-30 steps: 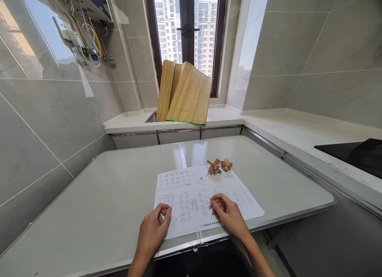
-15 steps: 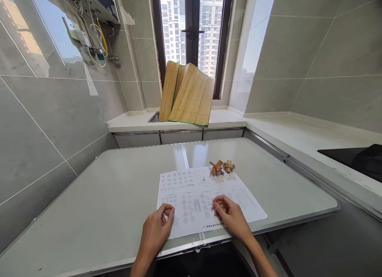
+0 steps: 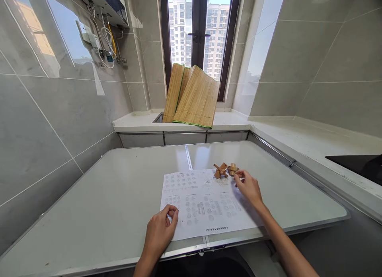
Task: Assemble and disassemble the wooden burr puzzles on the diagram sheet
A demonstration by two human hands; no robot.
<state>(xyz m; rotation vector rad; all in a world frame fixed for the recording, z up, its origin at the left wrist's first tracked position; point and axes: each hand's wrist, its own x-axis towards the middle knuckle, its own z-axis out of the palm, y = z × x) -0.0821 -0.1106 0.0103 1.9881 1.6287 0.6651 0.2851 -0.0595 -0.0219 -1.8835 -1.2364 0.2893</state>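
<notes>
A white printed sheet [image 3: 193,213] lies on the pale folding table [image 3: 113,205]. Two interlocking wooden puzzles rest at its far right corner: a brown one with splayed pieces [image 3: 221,171] and a more compact, lighter one [image 3: 232,169]. My right hand [image 3: 248,186] is beside the compact puzzle, thumb and fingers curled close to its right side; whether they touch it is too small to tell. My left hand [image 3: 161,228] rests at the sheet's near left edge with fingers curled together, and nothing shows in it.
A folded bamboo mat [image 3: 198,97] stands on the white counter [image 3: 137,121] below the window. On the right-hand counter is a black panel [image 3: 358,165]. A boiler with pipes [image 3: 104,6] hangs on the left wall.
My right hand has moved forward and right, from the sheet's near part to the compact puzzle. My left hand stays by the sheet's edge. The whole view has shifted slightly.
</notes>
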